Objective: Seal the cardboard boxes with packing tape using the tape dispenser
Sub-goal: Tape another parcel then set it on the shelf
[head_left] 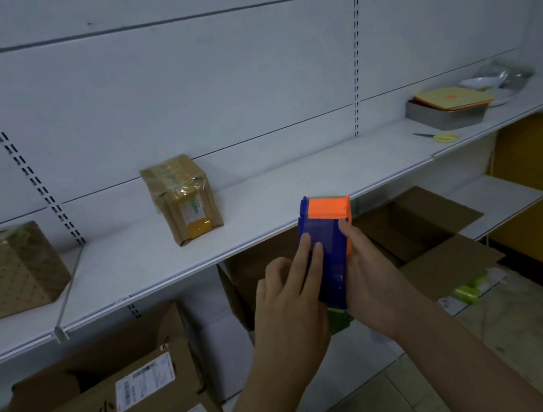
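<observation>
— What's in your grip?

— My right hand [373,282] wraps around the blue tape dispenser [329,250], thumb along its side, holding it up in front of the white shelf [263,207]. Its orange top points away from me.

— And the other one?

— My left hand [289,300] holds nothing; two straight fingers [307,253] rest on the dispenser's blue face.

— Where are the boxes?

— A small taped cardboard box [181,197] stands on the shelf, beyond the dispenser to the left. A patterned box [9,271] sits at the shelf's far left. Open cartons [413,221] lie below, and yellow scissors [440,138] rest farther right.
</observation>
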`<state>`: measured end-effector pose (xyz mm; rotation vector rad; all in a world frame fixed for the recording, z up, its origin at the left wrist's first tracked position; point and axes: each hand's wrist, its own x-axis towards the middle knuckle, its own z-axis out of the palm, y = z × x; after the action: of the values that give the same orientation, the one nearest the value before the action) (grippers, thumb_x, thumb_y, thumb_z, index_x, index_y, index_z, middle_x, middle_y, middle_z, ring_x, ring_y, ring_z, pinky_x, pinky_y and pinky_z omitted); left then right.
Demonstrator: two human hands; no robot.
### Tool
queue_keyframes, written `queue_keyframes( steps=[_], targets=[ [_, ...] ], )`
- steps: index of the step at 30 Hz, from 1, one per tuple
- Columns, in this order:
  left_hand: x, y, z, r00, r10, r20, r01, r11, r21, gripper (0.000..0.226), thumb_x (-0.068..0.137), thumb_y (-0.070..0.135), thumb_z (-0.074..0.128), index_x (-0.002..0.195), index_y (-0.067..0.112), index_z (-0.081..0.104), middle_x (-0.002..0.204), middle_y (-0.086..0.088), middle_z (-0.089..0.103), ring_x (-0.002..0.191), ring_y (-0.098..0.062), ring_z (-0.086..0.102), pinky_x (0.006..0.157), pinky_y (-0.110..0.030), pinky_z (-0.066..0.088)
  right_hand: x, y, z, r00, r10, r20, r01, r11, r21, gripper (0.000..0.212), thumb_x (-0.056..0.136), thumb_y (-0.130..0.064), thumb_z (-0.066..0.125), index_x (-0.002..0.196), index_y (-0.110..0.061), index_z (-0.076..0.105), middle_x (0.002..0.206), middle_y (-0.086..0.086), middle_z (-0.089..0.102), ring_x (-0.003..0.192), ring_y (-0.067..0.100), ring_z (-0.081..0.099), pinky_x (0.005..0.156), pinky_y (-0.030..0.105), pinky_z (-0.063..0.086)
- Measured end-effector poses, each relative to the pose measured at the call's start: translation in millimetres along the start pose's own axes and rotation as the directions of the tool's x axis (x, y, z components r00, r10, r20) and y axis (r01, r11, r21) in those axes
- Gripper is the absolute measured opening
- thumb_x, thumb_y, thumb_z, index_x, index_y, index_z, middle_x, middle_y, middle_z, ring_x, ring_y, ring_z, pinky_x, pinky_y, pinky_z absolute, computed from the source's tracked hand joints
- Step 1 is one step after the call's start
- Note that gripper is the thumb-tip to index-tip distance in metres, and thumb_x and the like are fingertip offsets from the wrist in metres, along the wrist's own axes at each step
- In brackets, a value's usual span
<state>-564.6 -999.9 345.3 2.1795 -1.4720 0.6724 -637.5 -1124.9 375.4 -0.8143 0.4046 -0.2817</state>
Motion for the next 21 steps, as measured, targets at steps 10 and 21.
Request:
queue_keyframes(
  steps=[10,21],
  targets=[
    [-22.0,45.9,37.5,0.973,0.003,0.231,0.085,0.924,-0.372,0.113,0.084,0.011,0.066,0.154,0.032,-0.02,0.162,0.015,-0.024,0.15,-0.014,0.019,0.112,-0.025,0.036,-8.1,13.4,-45.6,0.901,-0.17,-0.398,0.016,0.932,-0.363,0.064,0.081,-0.056,0.065,0.131,-0.016,0.057,0.119,0.01,0.066,0.109,0.03,0.063,0.097,0.051,0.051],
    [-19.3,37.6,108.6,0.952,-0.205,0.227,0.282,0.874,-0.396,0.077,0.084,0.002,0.07,0.15,0.029,0.039,0.159,0.008,0.035,0.068,0.001,0.059,0.055,-0.008,0.049,9.9,-18.4,-148.8,0.767,-0.189,-0.613,-0.053,0.934,-0.354,0.027,0.094,-0.047,0.057,0.097,-0.02,0.059,0.098,0.01,0.069,0.085,0.026,0.067,0.086,0.044,0.054]
  ],
)
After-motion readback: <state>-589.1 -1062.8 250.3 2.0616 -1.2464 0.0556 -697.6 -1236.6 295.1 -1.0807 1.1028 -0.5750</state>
